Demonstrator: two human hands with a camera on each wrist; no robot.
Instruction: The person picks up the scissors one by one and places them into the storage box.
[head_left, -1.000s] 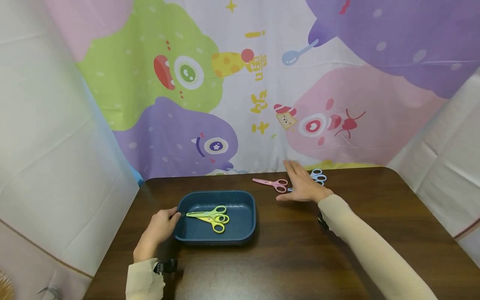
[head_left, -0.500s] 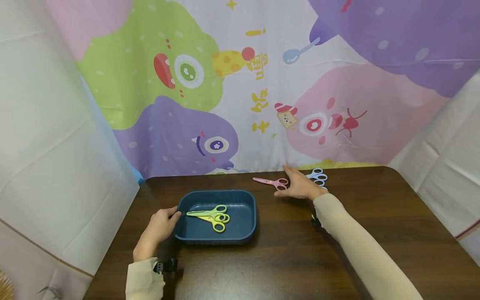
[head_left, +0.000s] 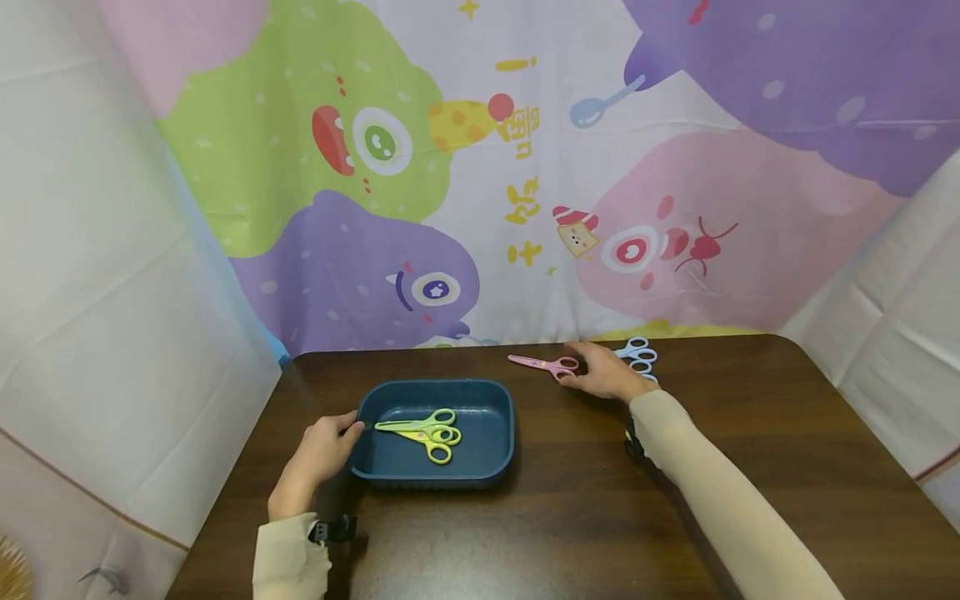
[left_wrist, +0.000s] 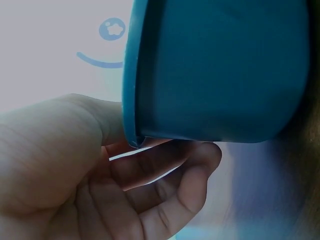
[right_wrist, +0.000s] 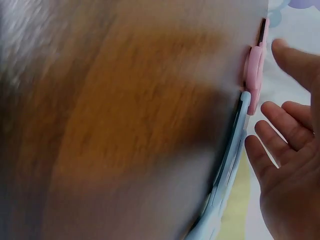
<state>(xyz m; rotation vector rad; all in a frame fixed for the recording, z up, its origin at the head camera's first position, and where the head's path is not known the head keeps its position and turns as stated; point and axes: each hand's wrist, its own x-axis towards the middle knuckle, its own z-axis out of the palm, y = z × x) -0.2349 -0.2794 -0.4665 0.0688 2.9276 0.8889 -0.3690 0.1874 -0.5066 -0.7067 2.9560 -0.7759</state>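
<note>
My left hand [head_left: 322, 450] pinches the left rim of a dark blue plastic bin [head_left: 435, 483], thumb on the rim and the other fingers curled below it in the left wrist view. Inside the bin, light green scissors [head_left: 408, 426] overlap yellow scissors [head_left: 432, 445]. My right hand [head_left: 603, 375] is over the back of the table, thumb and fingers apart, close to the handle of pink scissors [head_left: 543, 365]. In the right wrist view a gap shows between its loosely bent fingers and the pink scissors [right_wrist: 255, 70]. Light blue scissors [head_left: 649, 356] lie partly hidden under this hand.
The brown wooden table [head_left: 600, 517] ends at a back edge close behind the pink and blue scissors. A printed cartoon curtain [head_left: 525, 308] hangs right behind that edge. Pale cloth walls [head_left: 135, 250] stand on both sides.
My right hand has shifted slightly left, and its spread fingers have drawn in near the pink handle. More of the light blue handles shows. My left hand and the bin stay put.
</note>
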